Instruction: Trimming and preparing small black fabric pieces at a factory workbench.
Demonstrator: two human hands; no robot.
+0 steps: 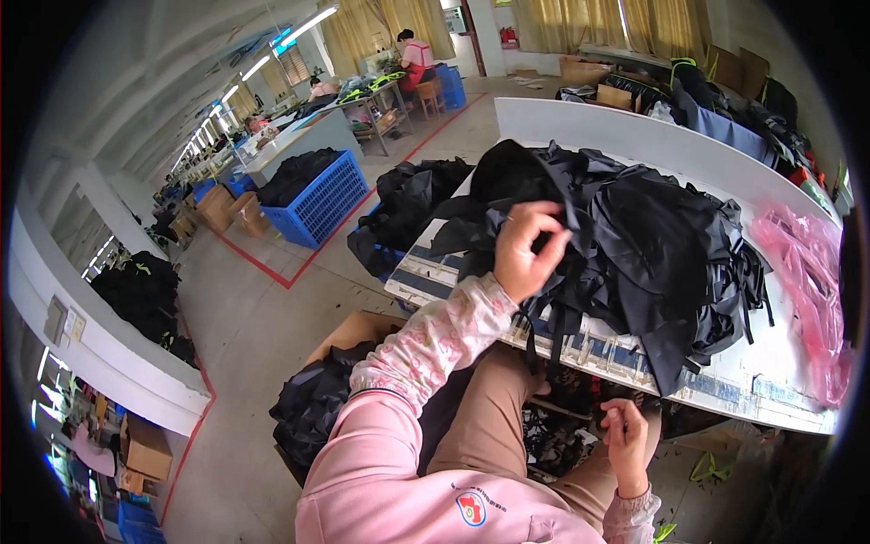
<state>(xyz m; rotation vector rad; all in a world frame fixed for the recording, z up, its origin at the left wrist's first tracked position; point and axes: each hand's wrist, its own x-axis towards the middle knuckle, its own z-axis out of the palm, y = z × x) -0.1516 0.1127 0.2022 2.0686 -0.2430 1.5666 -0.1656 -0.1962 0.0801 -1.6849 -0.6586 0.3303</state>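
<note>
Black strap [555, 238] pinched in your left hand [526, 252]: soft, light, floppy — grip its edge. Right hand [627, 435] curled low, contents unclear.

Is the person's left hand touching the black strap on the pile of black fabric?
Touching. In the head view, the left hand pinches a black strap between thumb and fingers, at the edge of the black fabric pile on the white table.

Left hand [528, 249] raised over the white worktable [625, 136], fingers pinching a black strap [555, 317] from the heap of black fabric pieces [634, 245]; right hand [627, 442] low beside the lap, below the table edge. Pink plastic bags [807, 272] at right; blue crate [322, 204] on the floor at left.
</note>
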